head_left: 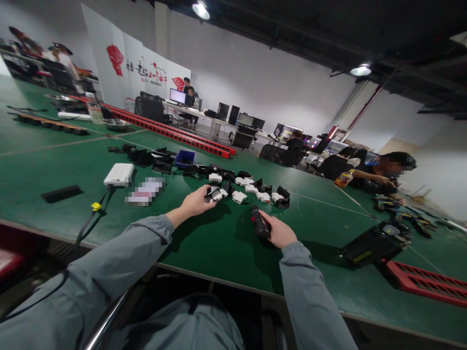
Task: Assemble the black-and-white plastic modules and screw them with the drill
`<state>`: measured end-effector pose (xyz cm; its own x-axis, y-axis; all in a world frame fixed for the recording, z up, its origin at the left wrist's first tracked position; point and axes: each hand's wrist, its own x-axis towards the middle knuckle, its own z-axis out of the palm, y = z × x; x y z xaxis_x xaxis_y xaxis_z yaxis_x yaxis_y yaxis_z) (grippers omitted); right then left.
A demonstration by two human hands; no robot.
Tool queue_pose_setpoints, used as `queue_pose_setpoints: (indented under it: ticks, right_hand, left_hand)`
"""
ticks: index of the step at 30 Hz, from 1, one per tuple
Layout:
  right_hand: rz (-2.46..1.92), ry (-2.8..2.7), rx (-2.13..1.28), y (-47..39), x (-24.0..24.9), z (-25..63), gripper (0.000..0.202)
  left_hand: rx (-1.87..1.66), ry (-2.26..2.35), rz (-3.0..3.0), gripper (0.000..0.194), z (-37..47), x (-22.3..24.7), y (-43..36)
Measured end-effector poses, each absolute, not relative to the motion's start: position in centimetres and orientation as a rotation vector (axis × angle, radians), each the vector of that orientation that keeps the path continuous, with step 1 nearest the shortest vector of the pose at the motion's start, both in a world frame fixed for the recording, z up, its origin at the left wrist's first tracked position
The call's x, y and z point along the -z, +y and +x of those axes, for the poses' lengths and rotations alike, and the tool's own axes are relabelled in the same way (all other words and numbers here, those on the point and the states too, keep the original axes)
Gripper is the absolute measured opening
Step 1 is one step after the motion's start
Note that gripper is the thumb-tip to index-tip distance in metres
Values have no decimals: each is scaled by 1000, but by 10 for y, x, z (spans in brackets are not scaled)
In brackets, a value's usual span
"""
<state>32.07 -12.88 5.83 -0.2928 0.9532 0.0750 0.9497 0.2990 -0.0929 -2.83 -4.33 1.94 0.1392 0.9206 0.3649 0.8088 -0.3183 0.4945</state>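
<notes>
My left hand [199,200] is closed on a small black-and-white plastic part [215,195], held just over the green table [215,243]. In my right hand [280,231] is a black power screwdriver [260,223] with a red detail, its front end pointing away from me. Beyond both hands lie several white blocks [239,197] mixed with black plastic pieces [282,198]. A blue bin [185,159] stands behind them, with dark small contents that I cannot make out.
To the left are a white box [119,174] with a cable and a black strip [62,193]. Long red rails [175,131] cross the table's far side. A black canister-like object [375,243] and a red slotted frame [426,282] lie right. A co-worker [386,170] sits at far right.
</notes>
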Motion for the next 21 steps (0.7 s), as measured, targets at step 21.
queue_pose_setpoints:
  ticks: [21]
  right_hand:
    - [-1598, -2436, -533, -125, -59, 342, 90]
  left_hand:
    - [-536, 2182, 2283, 67, -80, -26, -20]
